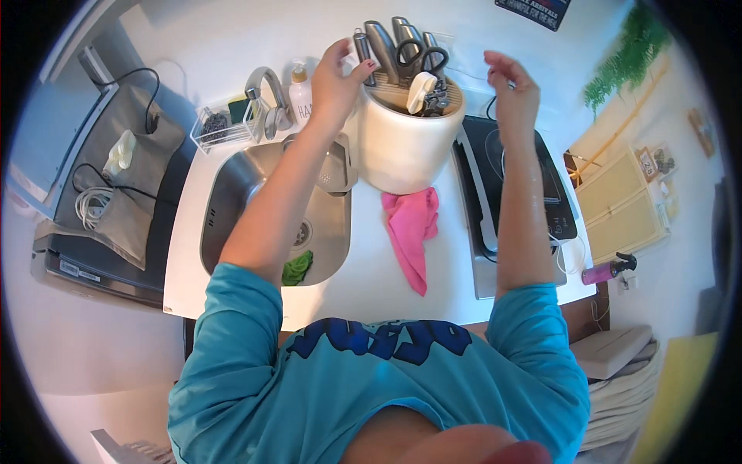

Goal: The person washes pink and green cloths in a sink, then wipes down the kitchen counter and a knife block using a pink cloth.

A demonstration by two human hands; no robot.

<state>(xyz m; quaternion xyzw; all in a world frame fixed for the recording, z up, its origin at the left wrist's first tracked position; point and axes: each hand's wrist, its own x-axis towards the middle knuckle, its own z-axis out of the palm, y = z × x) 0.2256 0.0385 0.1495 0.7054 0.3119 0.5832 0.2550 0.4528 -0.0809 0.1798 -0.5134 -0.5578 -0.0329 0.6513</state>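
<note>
My left hand (337, 87) is raised at the left side of a cream cylindrical knife block (408, 145). Its thumb overlaps a slim grey tool handle (362, 49); something whitish shows between thumb and fingers, too unclear to name. Several knives with metal handles (381, 49) stand in the block, with black-handled scissors (410, 55) among them. At its front rim rests a cream-coloured utensil (421, 93) beside a dark metal one (436, 100). My right hand (514, 87) hovers above the induction hob (524, 156), fingers loosely bent, no held thing visible.
A crumpled pink cloth (411, 232) lies before the block. The steel sink (249, 174) on the left holds a green cloth or leaf (298, 268) and a strainer tray (333, 168). Behind it stand a faucet (269, 93), wire caddy (226, 130) and pump bottle (300, 95). A purple spray bottle (603, 272) is at right.
</note>
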